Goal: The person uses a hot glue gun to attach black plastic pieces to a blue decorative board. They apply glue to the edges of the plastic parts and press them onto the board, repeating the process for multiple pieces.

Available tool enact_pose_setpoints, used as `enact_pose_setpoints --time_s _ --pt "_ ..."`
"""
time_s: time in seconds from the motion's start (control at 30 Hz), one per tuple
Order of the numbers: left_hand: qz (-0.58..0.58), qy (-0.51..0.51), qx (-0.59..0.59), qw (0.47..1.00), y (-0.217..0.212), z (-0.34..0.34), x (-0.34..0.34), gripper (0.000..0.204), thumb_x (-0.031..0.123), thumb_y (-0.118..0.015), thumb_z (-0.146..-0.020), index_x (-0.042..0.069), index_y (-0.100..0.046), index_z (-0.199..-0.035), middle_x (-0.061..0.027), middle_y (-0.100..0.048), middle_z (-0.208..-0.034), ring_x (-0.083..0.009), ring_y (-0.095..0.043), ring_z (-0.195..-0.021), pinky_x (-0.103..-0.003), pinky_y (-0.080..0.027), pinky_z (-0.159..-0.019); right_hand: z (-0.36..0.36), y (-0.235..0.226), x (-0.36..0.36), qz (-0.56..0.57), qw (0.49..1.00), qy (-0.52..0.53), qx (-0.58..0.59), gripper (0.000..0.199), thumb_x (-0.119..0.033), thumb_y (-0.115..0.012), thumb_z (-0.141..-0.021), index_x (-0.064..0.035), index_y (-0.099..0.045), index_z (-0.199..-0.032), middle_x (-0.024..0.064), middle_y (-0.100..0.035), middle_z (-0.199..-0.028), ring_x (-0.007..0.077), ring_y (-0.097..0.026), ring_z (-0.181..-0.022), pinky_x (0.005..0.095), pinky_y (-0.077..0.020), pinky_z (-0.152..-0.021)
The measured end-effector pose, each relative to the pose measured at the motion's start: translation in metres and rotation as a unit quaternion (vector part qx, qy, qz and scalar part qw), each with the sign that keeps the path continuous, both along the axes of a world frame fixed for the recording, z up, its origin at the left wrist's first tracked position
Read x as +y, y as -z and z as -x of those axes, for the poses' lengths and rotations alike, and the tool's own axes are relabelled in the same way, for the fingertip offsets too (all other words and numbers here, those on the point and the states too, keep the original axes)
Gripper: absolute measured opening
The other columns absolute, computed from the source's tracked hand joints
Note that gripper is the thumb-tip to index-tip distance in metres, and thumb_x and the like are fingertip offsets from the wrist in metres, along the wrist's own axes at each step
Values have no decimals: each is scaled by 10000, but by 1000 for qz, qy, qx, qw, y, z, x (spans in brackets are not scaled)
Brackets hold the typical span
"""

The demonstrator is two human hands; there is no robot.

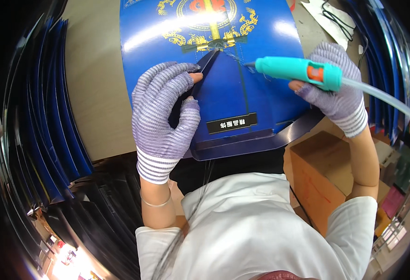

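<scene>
A flat blue cardboard box blank (pixel 242 93) with gold ornament lies on the table in front of me. My left hand (pixel 163 116), in a striped purple fingerless glove, presses flat on its left side, fingertips against a folded triangular flap (pixel 209 63). My right hand (pixel 335 88), gloved the same way, grips a teal glue applicator (pixel 298 70) with an orange button. Its fine nozzle touches the blank just right of the flap's peak. A clear hose (pixel 382 95) runs off to the right from the applicator.
A fanned stack of blue box blanks (pixel 41 116) curves along the left. The tan tabletop (pixel 97 93) shows beside the blank. A brown cardboard carton (pixel 321 172) stands at the lower right. Cables and white paper (pixel 335 18) lie at the far right.
</scene>
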State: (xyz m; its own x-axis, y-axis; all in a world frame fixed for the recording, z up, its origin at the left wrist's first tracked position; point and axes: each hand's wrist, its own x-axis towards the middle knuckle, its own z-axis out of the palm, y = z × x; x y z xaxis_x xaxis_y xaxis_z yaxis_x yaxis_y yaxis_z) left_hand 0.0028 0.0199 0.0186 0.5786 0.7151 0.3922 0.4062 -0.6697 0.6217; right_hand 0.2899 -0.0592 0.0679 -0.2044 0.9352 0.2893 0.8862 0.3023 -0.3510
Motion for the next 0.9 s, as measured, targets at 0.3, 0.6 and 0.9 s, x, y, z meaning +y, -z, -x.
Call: enact_pose_setpoints --time_s 0.3,0.6,0.9 --pt "8 -9 -8 1000 3 0 -1 338 -12 -637 -723 43 -711 -1048 -109 -700 -1097 -309 -605 -1102 -413 -430 -1022 -7 -9 -33 29 998 9 -55 466 -516 -797 -721 -98 -601 -659 80 -541 -643 290 -526 -639 389 -421 -649" --pt "-8 -7 -19 1000 7 0 -1 334 -20 -624 -733 38 -715 -1049 -115 -701 -1091 -300 -618 -1088 -404 -445 -1016 -11 -14 -38 107 990 28 -86 411 -463 -791 -724 -78 -653 -762 95 -608 -747 310 -588 -740 395 -482 -752" --pt "-15 2 -25 1000 7 0 -1 324 -16 -620 -745 35 -714 -1051 -119 -699 -1097 -294 -618 -1082 -396 -449 -1013 -19 -27 -41 116 984 -18 -135 464 -495 -812 -689 -72 -630 -751 96 -567 -742 331 -568 -772 429 -471 -773"
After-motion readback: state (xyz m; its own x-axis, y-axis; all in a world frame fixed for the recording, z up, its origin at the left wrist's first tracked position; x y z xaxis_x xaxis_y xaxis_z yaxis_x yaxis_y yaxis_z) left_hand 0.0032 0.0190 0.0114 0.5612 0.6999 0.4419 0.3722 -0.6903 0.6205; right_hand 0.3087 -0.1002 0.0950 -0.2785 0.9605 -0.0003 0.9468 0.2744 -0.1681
